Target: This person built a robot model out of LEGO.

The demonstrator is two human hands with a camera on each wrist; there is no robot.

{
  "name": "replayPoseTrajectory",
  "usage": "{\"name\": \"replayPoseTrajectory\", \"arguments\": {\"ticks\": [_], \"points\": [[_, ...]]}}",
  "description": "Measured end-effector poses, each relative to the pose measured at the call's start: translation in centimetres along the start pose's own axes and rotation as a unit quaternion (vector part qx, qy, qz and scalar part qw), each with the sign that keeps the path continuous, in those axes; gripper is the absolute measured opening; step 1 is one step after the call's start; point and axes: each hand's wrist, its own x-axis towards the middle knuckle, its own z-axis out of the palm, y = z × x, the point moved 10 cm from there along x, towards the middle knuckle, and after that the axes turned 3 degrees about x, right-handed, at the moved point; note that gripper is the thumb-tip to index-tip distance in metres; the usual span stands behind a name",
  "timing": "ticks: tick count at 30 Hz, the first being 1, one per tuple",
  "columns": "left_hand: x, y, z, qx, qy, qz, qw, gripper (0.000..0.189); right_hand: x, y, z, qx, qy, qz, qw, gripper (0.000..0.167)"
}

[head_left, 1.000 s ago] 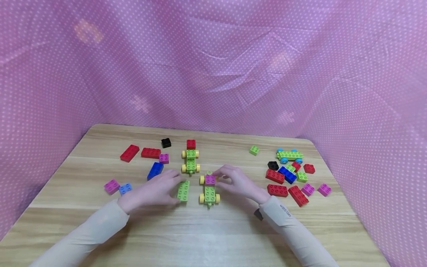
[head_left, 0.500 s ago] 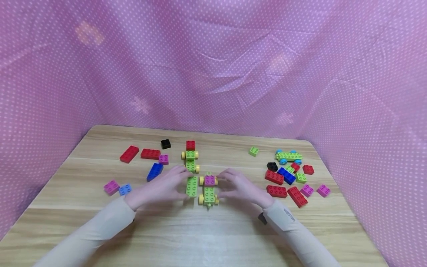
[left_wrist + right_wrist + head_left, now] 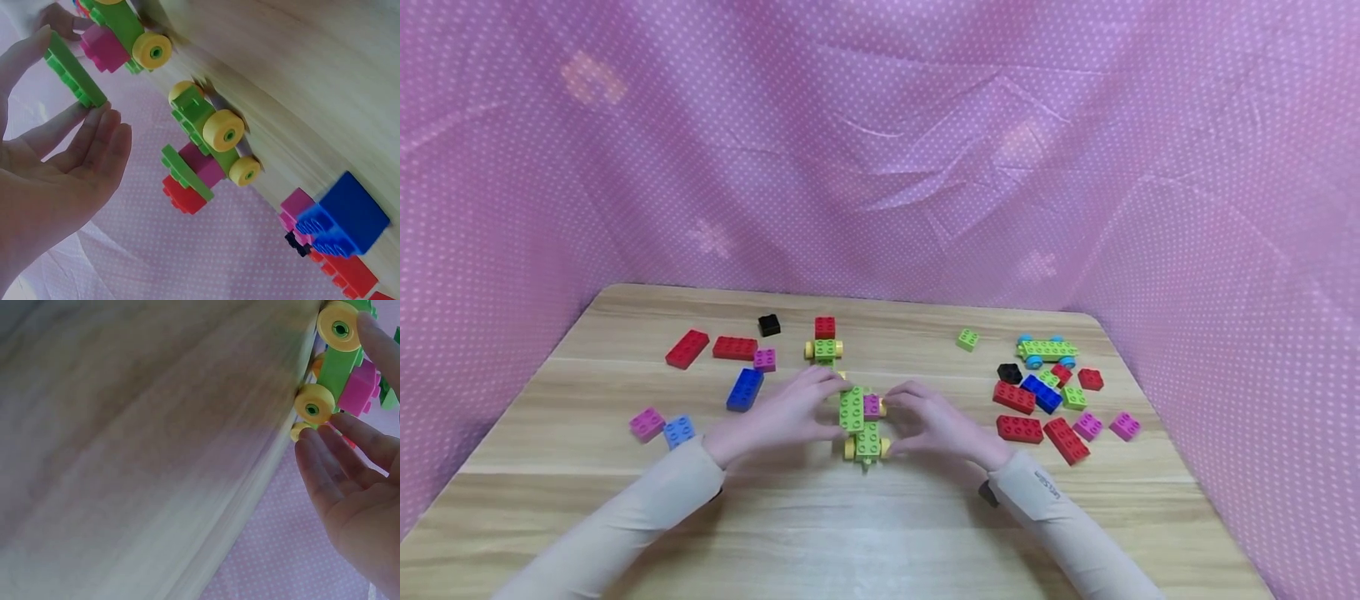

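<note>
My left hand (image 3: 790,417) pinches a flat lime-green building plate (image 3: 851,408) between thumb and fingertips. In the head view this plate overlaps the left side of a magenta brick (image 3: 872,407); the left wrist view shows a gap between them. That magenta brick sits on a lime-green toy car (image 3: 867,446) with yellow wheels. From the right side, my right hand (image 3: 940,425) holds this car, thumb at one wheel (image 3: 339,326) and fingers at the other. Behind my left fingers stands a second yellow-wheeled car (image 3: 215,128), bearing a magenta, a green and a red brick (image 3: 182,195).
Loose bricks lie at the left, among them a blue brick (image 3: 745,390) and a light blue one (image 3: 678,431). Several red, blue, magenta and green bricks cluster at the right beside a blue-wheeled car (image 3: 1047,351). A dotted pink cloth (image 3: 880,167) hangs behind the table.
My left hand has carried the green plate rightward from beside the car to the magenta brick. My right hand has shifted from around the magenta brick to the car's wheels.
</note>
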Motion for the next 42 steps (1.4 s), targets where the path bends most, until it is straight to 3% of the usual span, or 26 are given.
{"name": "replayPoseTrajectory", "arguments": {"ticks": [7, 20, 42], "points": [[0.6, 0.0, 0.5, -0.019, -0.001, -0.014, 0.9997, 0.066, 0.1, -0.1, 0.0, -0.006, 0.006, -0.016, 0.9998, 0.071], [1.5, -0.2, 1.1, -0.025, 0.008, -0.013, 0.9996, 0.068, 0.3, 0.6, 0.3, -0.002, -0.007, 0.011, 0.9999, 0.074], [2.6, -0.4, 1.9, -0.031, -0.017, -0.022, 0.9991, 0.068, 0.3, 0.2, 0.0, -0.007, 0.000, -0.002, 1.0000, 0.074]]}}
